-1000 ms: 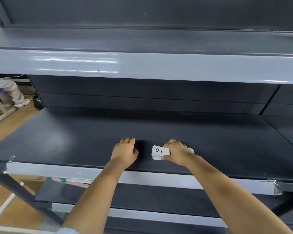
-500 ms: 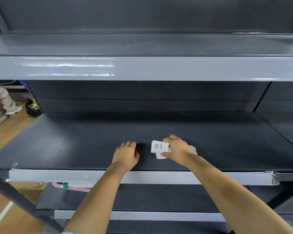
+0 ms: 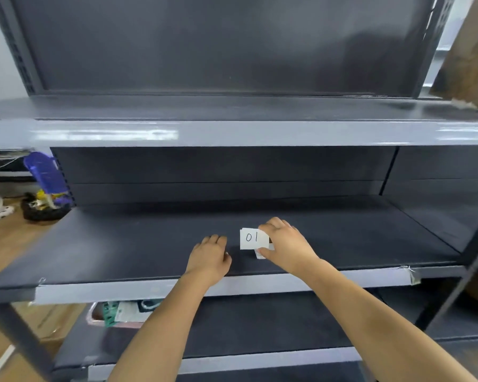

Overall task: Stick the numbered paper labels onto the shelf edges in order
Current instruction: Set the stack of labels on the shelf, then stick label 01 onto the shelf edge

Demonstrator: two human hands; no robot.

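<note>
A single head-worn wide-angle camera views the scene from standing height, facing forward and slightly down into a dark shelving unit (image 3: 232,64) at close range. Both forearms enter from the bottom edge toward frame centre. Floor (image 3: 9,244) shows at the left edge. No second view exists.

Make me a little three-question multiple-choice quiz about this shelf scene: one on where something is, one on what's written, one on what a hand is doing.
1. Where do the paper labels lie?
A) on the middle shelf
B) on the floor
C) on the top shelf

2. What does the top label read?
A) 07
B) 01
C) 10

3. What is the right hand doing?
A) hanging at the side
B) pinching the labels
C) pressing the back wall

Answers:
1 A, they sit on the dark board between the hands.
2 B, handwritten 01 faces up.
3 B, its fingers and thumb close on the stack; the left hand rests beside.
</note>
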